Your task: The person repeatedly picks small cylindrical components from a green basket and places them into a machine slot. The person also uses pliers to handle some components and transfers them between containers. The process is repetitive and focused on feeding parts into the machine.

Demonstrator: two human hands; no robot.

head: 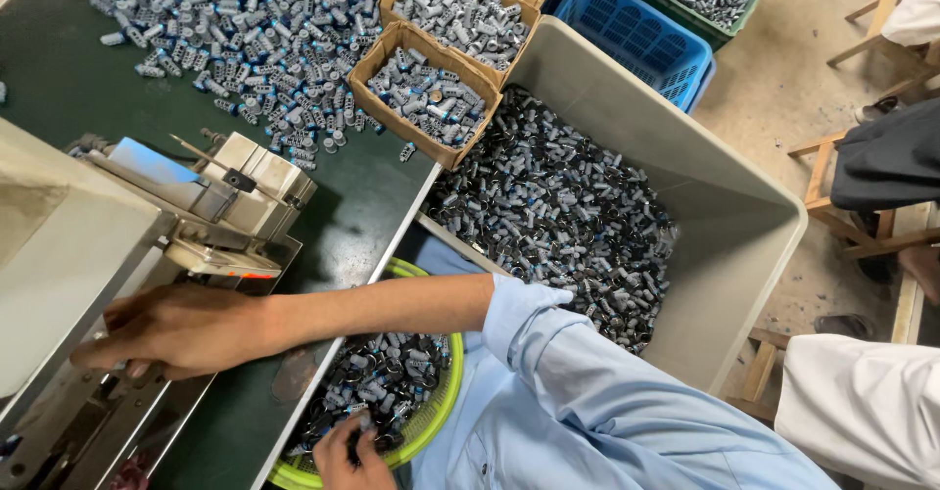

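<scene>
My right hand (pixel 181 331) lies palm down on the metal bed of a grey and beige machine (pixel 88 255) at the left, reaching across in a rolled-up light blue sleeve. It holds nothing that I can see. My left hand (pixel 348 459) is at the bottom edge, inside a lime green round basket (pixel 446 392) full of small grey and blue cylindrical parts (pixel 387 377). Its fingers are bent onto some of those parts. The basket sits against my body, beside the dark green table (pixel 362 216).
Loose cylinders (pixel 245 30) cover the far tabletop. Cardboard boxes (pixel 377 108) of them stand at its edge. A large beige tub (pixel 744 226) full of parts is on the right, with blue (pixel 636 35) and green (pixel 685 15) crates behind. Other people sit at the right.
</scene>
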